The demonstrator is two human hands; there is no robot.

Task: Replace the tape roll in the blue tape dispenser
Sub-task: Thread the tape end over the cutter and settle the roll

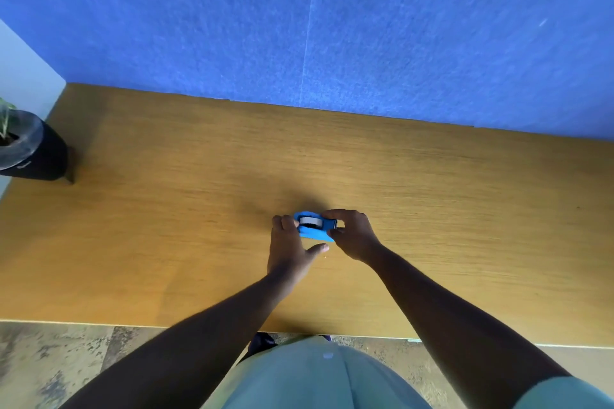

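The blue tape dispenser (315, 232) rests on the wooden table (199, 209), near its middle. A white tape roll (310, 220) sits in the dispenser's top. My left hand (288, 242) rests against the dispenser's left end, fingers on the blue body and thumb stretched out below it. My right hand (353, 233) pinches the dispenser's right end, where the cutter is, between fingers and thumb. Part of the dispenser is hidden behind both hands.
A dark plant pot (28, 146) stands at the table's far left corner. A blue felt wall (332, 26) closes off the back of the table. The table's near edge (133, 325) runs just ahead of my body, with patterned floor below.
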